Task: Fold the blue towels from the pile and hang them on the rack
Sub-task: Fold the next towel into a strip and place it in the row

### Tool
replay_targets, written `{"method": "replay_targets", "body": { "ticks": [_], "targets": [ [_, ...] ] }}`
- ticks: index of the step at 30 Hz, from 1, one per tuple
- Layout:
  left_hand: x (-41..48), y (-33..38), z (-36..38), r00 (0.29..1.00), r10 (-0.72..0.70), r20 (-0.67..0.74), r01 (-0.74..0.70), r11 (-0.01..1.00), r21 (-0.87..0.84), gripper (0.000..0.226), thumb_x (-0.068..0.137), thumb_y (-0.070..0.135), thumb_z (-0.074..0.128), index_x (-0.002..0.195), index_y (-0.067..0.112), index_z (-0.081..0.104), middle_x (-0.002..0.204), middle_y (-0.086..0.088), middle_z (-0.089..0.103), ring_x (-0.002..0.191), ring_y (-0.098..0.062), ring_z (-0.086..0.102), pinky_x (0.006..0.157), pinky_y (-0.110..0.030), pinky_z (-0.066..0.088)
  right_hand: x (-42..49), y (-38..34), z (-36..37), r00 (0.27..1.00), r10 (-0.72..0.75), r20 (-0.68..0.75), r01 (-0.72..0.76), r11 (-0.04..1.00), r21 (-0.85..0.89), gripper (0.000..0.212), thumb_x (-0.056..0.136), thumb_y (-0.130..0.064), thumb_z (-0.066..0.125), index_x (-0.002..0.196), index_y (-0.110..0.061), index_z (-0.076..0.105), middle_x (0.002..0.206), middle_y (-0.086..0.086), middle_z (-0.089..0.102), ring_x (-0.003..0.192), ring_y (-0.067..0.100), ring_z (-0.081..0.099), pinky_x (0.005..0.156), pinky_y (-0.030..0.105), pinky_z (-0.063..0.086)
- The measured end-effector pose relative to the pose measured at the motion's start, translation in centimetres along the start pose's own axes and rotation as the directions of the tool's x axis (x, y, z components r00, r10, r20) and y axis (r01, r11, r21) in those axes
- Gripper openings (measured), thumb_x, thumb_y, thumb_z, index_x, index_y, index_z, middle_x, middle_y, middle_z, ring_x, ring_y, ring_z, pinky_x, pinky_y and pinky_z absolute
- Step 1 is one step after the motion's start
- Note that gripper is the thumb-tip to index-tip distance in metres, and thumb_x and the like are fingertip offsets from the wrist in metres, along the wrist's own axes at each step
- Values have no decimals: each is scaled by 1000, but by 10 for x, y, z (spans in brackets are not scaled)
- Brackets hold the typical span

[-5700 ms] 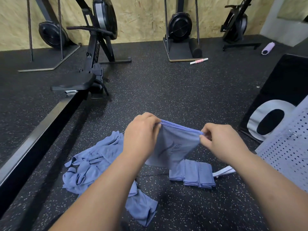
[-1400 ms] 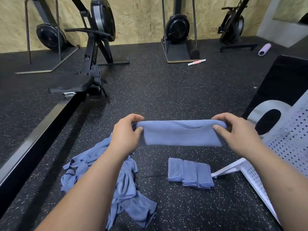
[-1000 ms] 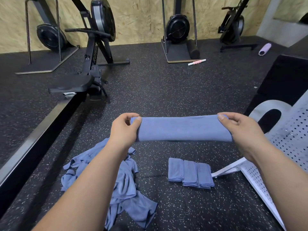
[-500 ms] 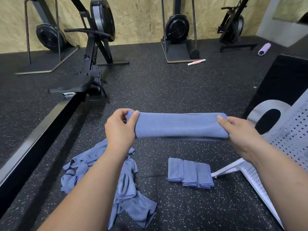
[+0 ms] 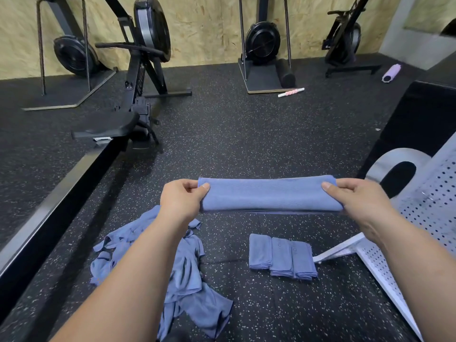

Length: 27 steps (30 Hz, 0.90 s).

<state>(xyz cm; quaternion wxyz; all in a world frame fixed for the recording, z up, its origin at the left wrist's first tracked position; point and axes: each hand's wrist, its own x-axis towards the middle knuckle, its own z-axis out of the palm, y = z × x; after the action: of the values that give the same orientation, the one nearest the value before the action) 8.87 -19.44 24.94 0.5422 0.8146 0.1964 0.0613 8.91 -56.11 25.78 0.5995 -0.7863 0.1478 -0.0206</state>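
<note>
Towel [image 5: 269, 193]: folded to a long flat band, held level in the air, above and beyond the stack [image 5: 282, 259], clear of the floor [image 5: 234, 144].

Left hand [image 5: 181, 199]: pinches the towel's left end, thumb on top, fingers curled under.

Right hand [image 5: 357, 201]: pinches the right end the same way. We keep the cloth taut between the two.

Stack: three folded blue towels on the floor, side by side, edges overlapping.

Pile [image 5: 182, 272]: loose, crumpled blue towels, left of the stack and apart from it, partly hidden by our left forearm.

Rack [image 5: 434, 208]: white perforated metal, right of the stack. Its foot reaches in just beside the stack's right edge; we cannot tell whether they touch.

Box [image 5: 424, 114]: black, beyond the stack to the right, behind the rack. One large white figure on it, "0" or "O", partly cut off by the rack.

Rower [image 5: 138, 77]: black, well beyond the stack to the left. Lettering on its leg is too blurred to read.

Pink stick [image 5: 291, 92]: on the floor far beyond the stack.

Purple roller [image 5: 391, 73]: farther right of that.
</note>
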Motion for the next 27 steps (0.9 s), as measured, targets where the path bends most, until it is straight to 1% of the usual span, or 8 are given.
{"method": "replay_targets", "body": {
  "ticks": [2,4,8,15,19,22,24,27],
  "targets": [
    [-4,2,3,992,118,-46,-109,980,165,14,94,34,78,88,22,77,82,3,77,83,-21,71,83,-42,59,-2,0,7,1000,-18,-19,17,1000,-24,15,94,-27,81,101,-14,79,83,-3,81,67,6,72,70,31,54],
    [-9,5,7,980,188,-59,-164,946,279,16,96,36,74,98,20,75,89,5,74,89,-21,69,80,-35,52,-4,2,14,996,-49,-72,42,995,-95,16,92,-31,83,99,-17,79,83,-4,81,78,15,77,77,36,59],
    [-20,9,23,974,221,-44,-192,918,347,16,100,36,67,102,21,63,94,9,65,90,-17,58,75,-29,36,-12,-7,28,963,-254,-92,185,866,-464,14,90,-40,79,91,-26,75,76,-13,73,78,11,69,67,29,45],
    [-53,22,67,987,142,79,-148,987,69,14,92,33,71,95,27,59,85,11,69,78,-10,65,67,-29,46,-44,-24,79,940,-339,33,326,868,-374,14,89,-33,81,100,-31,72,84,-20,72,77,-9,65,65,2,42],
    [-69,22,86,988,77,132,-57,988,-145,8,93,24,67,98,23,61,85,10,71,69,0,63,70,-30,47,-59,-19,99,930,-328,163,365,867,-338,22,93,-23,75,112,-33,71,101,-23,74,95,-5,68,83,12,48],
    [-71,21,87,991,-1,134,43,949,-312,29,93,45,67,96,18,59,81,7,69,74,-11,65,76,-35,53,-65,-18,102,925,-314,216,370,874,-315,32,96,-14,65,119,-35,73,113,-21,73,106,3,67,90,21,48],
    [-69,20,84,994,-34,100,65,943,-326,47,86,62,73,101,20,59,90,6,68,79,-11,66,76,-34,52,-65,-18,102,914,-316,254,381,885,-267,40,96,-6,58,117,-33,78,115,-22,74,107,3,68,94,25,51],
    [-61,19,79,997,-51,53,65,943,-327,50,73,57,80,109,30,57,101,1,74,84,-13,71,82,-43,60,-63,-19,102,906,-338,255,380,914,-139,43,98,-2,54,110,-33,81,110,-22,77,102,10,72,97,35,57]
  ]
}}
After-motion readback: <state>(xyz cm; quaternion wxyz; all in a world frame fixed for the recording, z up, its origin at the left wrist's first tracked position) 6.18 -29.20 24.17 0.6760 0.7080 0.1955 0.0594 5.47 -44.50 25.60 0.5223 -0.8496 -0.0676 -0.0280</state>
